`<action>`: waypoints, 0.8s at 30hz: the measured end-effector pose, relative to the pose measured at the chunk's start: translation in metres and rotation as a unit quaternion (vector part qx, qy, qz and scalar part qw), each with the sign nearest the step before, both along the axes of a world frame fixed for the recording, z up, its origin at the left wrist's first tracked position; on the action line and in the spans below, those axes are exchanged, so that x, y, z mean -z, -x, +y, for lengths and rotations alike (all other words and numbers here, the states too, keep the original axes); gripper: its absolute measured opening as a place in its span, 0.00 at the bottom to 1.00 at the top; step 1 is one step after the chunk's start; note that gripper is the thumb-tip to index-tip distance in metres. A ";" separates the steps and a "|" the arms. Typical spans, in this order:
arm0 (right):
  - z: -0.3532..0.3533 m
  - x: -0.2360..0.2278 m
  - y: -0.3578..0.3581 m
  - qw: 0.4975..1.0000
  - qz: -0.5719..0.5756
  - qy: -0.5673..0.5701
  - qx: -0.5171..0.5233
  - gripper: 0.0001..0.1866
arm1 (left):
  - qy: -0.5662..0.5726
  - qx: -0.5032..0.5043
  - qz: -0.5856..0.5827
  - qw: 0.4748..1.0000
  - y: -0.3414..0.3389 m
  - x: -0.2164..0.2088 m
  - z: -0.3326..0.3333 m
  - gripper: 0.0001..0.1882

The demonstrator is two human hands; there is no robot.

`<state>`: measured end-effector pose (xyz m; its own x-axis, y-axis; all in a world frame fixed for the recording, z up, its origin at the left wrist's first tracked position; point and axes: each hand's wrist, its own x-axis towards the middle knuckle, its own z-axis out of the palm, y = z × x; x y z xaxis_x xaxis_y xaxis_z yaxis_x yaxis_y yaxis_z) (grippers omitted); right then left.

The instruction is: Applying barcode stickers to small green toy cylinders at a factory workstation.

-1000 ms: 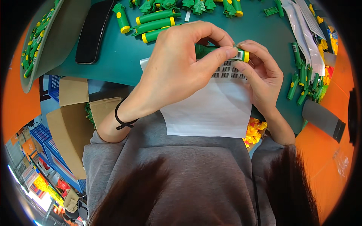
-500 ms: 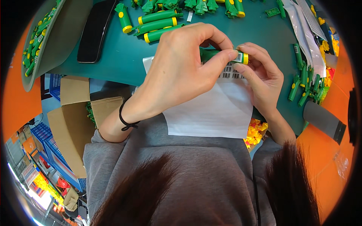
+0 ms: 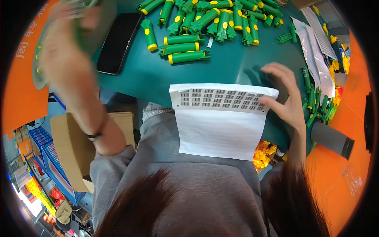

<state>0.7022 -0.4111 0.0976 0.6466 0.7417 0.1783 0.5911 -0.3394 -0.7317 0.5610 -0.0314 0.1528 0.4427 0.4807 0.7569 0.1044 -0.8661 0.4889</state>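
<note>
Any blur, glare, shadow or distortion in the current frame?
Head view: left hand motion-smeared, right hand crisper; head view: soft sheen on the green table, shadow beside the right hand; head view: fisheye bows straight edges, corners black.

Small black-and-white barcode stickers (image 3: 217, 98) fill several rows along the upper part of the white label sheet (image 3: 221, 134), their fine print too tiny to read. Far left of the label sheet, large white characters (image 3: 30, 35) stand on an orange surface (image 3: 29, 83). Up and right of the label sheet, another printed sheet (image 3: 321, 33) carries rows of grey marks, also too small to read.
</note>
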 end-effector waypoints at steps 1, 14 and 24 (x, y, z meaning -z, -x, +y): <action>-0.005 0.009 -0.002 0.997 0.051 0.047 -0.040 0.27 | 0.074 -0.013 -0.077 0.994 0.003 -0.010 0.028 0.18; 0.030 0.031 0.014 0.902 0.395 -0.104 0.137 0.11 | -0.024 0.365 0.101 0.925 -0.030 0.091 -0.146 0.12; 0.034 0.037 0.021 0.897 0.382 -0.161 0.154 0.11 | -0.059 0.367 0.064 0.926 -0.037 0.106 -0.150 0.12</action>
